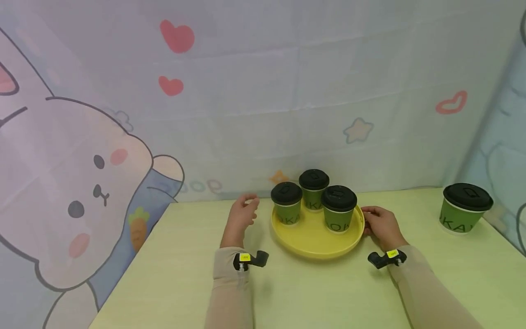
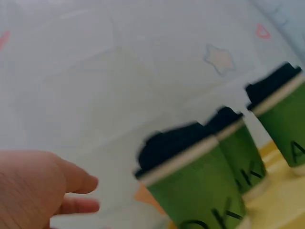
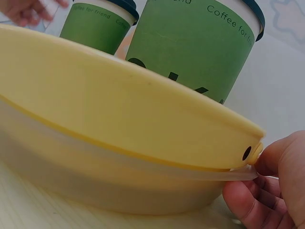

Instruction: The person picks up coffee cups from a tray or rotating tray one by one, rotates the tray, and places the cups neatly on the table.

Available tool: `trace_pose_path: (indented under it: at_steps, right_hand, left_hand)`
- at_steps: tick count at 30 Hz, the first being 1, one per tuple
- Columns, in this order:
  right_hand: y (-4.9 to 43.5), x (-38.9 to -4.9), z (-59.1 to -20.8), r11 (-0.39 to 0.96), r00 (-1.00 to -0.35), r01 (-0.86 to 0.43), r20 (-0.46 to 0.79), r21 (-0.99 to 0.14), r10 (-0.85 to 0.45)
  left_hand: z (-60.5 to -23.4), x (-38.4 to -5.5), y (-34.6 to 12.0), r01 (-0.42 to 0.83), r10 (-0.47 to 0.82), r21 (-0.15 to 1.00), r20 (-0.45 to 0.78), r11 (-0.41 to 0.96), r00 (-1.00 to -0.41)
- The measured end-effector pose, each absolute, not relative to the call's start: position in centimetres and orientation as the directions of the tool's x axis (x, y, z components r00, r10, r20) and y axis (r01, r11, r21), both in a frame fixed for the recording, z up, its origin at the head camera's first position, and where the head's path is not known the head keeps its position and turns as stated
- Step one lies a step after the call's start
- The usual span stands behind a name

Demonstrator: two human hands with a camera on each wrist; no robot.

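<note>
A round yellow tray (image 1: 312,244) with a raised rim stands on the table. Three green paper cups with black lids are on it: a left cup (image 1: 286,204), a back cup (image 1: 314,189) and a right cup (image 1: 338,209). At the tray's right edge my right hand (image 1: 382,227) pinches the rim by a small yellow knob (image 3: 258,151), thumb above and fingers below. In the right wrist view a paler, translucent lower part (image 3: 119,179) shows under the yellow side. My left hand (image 1: 241,218), fingers loosely bent and holding nothing, hovers left of the tray, apart from the left cup.
Another green cup with a black lid (image 1: 464,209) stands alone near the table's right edge. Behind the pale table (image 1: 181,274) hangs a cloth backdrop (image 1: 255,114) printed with a rabbit, hearts and a star. Each wrist carries a small black camera.
</note>
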State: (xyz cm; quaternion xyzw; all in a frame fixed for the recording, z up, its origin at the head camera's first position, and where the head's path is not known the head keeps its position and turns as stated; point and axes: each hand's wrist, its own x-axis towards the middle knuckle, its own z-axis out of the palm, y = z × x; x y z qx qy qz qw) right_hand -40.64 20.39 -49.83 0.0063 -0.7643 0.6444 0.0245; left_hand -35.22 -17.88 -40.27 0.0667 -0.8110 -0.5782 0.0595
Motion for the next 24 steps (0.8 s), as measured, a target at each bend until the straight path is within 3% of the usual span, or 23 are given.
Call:
trace_pose_path:
  at_steps: [7,17,24]
  right_hand:
    - [20.6,-40.7,-49.7,0.204,-0.997,-0.07,0.076,-0.977,0.025]
    - [20.2,-40.5,-49.8,0.199,-0.998,-0.044,0.052,-0.979,0.037]
    - [20.1,-40.6,-49.8,0.22,-0.996,-0.068,0.08,-0.973,0.046]
  left_hand:
    - [-44.1,-36.9,-16.2,-0.131,-0.165,0.931,-0.078,0.341,-0.983]
    - [-48.2,-37.4,-15.9,-0.028,-0.184,0.958,0.026,0.285,-0.983]
    - [-48.9,-37.6,-15.6,0.022,-0.249,0.928,0.122,0.372,-0.961]
